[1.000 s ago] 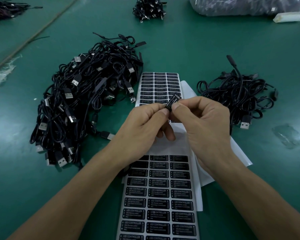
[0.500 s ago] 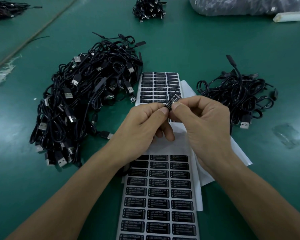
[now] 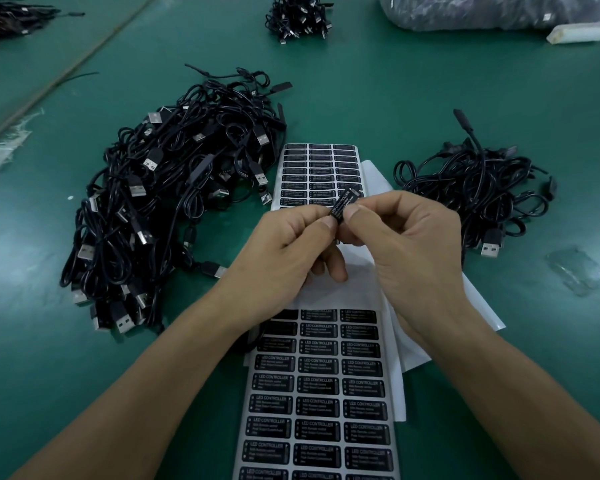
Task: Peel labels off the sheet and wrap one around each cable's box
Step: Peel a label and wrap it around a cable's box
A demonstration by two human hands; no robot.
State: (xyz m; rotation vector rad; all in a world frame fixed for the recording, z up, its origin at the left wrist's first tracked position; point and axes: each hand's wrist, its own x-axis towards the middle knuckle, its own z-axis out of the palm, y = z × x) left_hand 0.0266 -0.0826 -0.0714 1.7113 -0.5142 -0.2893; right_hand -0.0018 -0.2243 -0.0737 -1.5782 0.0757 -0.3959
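Green mat (image 3: 395,98); box (image 3: 343,204) diagonal, far end rightward.

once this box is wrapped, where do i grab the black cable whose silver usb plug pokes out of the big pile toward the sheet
Likely the black housing behind its silver USB plug, pinched across the flat faces, left hand approaching from the white sheet of black labels. That end lies flat on the green mat, clear of the big tangled pile of black cables.
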